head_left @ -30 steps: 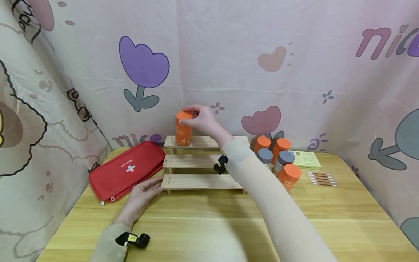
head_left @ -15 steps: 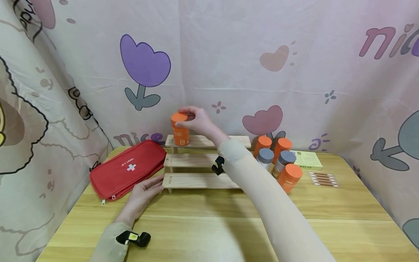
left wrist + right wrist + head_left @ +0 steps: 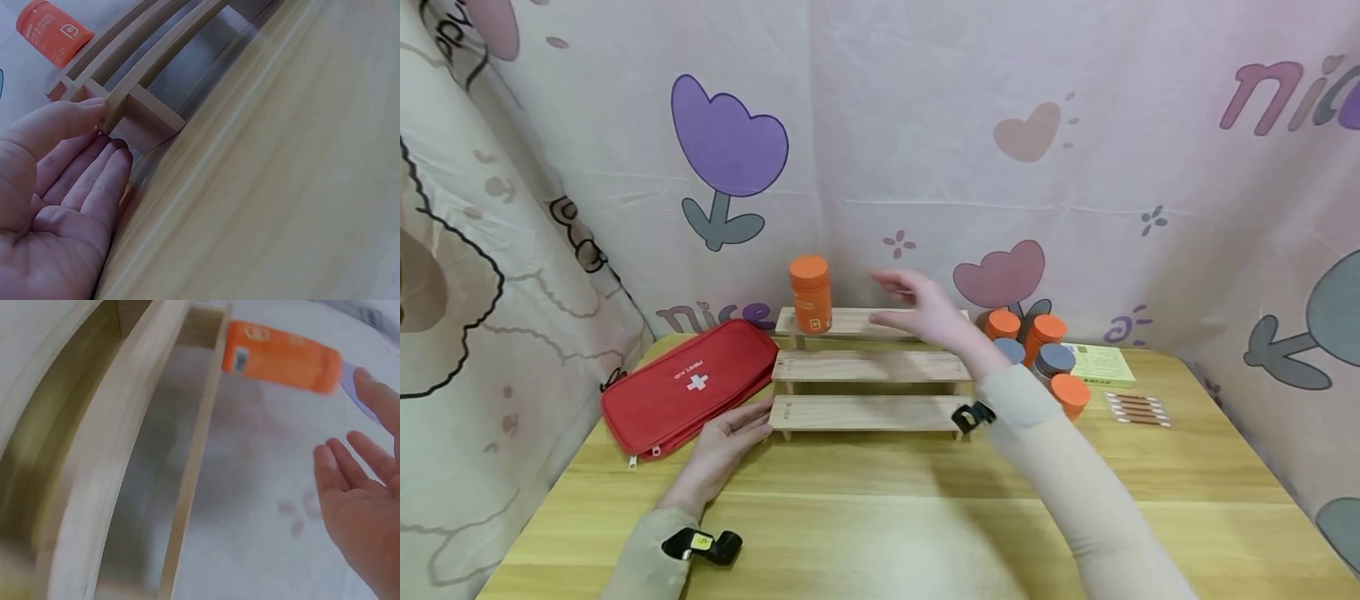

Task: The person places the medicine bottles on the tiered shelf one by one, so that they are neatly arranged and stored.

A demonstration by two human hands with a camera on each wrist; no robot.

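An orange bottle (image 3: 811, 296) stands upright at the left end of the top step of a three-step wooden rack (image 3: 865, 413). My right hand (image 3: 928, 312) hovers over the rack to the right of that bottle, fingers spread and holding nothing. In the right wrist view the same hand (image 3: 362, 500) is apart from the orange bottle (image 3: 281, 356). My left hand (image 3: 724, 454) lies at the rack's lower left end, fingers extended. The left wrist view puts this hand's thumb and fingertips (image 3: 119, 150) right at the end of the rack (image 3: 147, 115).
A red first-aid pouch (image 3: 688, 387) lies left of the rack. To the right stand several bottles with orange caps (image 3: 1070, 392) and grey caps (image 3: 1055, 358), partly behind my right sleeve. Beyond them are a pale green box (image 3: 1101, 365) and a pack of cotton swabs (image 3: 1137, 410).
My right hand has let go of the orange bottle and moved right, away from it. The bottle shifted slightly left and now stands on the top step. My left hand stayed put.
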